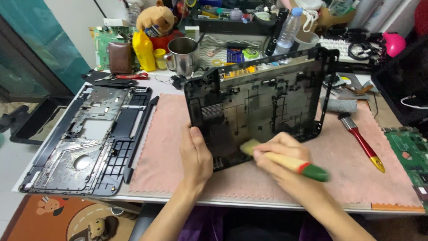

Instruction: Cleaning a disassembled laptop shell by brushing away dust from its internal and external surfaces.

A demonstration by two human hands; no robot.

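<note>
A black plastic laptop bottom case (pixel 263 98) stands tilted up on its near edge over a pink cloth (pixel 165 147). My left hand (pixel 195 156) grips the case's lower left edge and props it up. My right hand (pixel 278 156) holds a brush (pixel 294 164) with a wooden handle and a red and green end. Its pale bristles touch the inner face of the case near the bottom.
A laptop palmrest frame (pixel 84 143) lies at the left of the table. A second brush with a red handle (pixel 363 143) lies on the cloth at the right. A green circuit board (pixel 412 154) is at the far right. A metal mug (pixel 183 56), yellow bottle (pixel 143 51) and water bottle (pixel 289 29) stand behind.
</note>
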